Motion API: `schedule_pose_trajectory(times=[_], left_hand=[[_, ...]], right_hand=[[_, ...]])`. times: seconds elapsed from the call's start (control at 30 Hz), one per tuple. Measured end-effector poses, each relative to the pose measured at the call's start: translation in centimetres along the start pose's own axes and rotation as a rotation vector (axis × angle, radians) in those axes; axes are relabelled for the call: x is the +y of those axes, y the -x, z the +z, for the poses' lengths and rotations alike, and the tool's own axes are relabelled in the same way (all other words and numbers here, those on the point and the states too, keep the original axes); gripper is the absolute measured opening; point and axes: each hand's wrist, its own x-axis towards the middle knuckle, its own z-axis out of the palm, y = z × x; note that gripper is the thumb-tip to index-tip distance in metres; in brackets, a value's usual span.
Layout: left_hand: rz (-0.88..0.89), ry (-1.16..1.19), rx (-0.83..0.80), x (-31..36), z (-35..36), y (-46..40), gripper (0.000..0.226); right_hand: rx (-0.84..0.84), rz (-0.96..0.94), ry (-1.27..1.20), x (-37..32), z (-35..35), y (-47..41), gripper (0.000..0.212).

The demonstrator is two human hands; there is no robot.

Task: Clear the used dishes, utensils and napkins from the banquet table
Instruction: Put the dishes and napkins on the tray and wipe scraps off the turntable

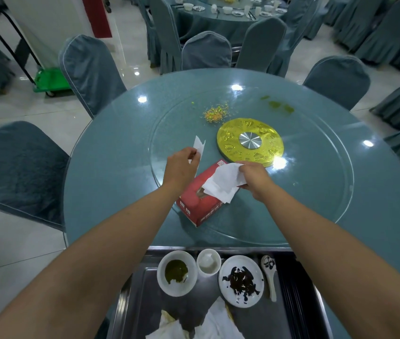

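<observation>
bottom of frame, cart tray [279, 321]: 2 plates, 1 cup, 1 spoon, napkin pile cut off by the edge | mid-frame: right hand [255, 179] clutching a white tissue [221, 183] over 1 red tissue box [200, 204], left hand [181, 165] pinching a smaller tissue scrap [199, 146] | farther up: food crumbs [216, 112] on the glass turntable [316, 192]
</observation>
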Motion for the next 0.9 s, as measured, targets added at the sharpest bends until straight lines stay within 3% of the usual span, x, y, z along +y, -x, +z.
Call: schedule_pose_trajectory(times=[0.13,0.3,0.4,0.6,0.9], left_hand=[[0.114,-0.021,-0.127,0.0,1.7,1.6,0.024],[0.268,-0.091,-0.271,-0.2,3.4,3.5,0.023],[0.371,-0.14,-0.335,-0.3,3.8,4.7,0.024],[0.39,-0.203,-0.458,-0.3,3.3,6.3,0.032],[0.342,-0.232,-0.482,-1.9,1.9,10.4,0.027]], right_hand=[[-0.063,0.114,-0.273,-0.2,0.3,0.4,0.026],[-0.219,0.263,-0.445,0.3,0.2,0.6,0.039],[-0.287,0.244,-0.471,1.0,-0.1,1.0,0.045],[-0.108,0.175,-0.342,3.1,0.2,2.3,0.022],[0.034,0.166,-0.323,6.0,0.3,5.0,0.023]])
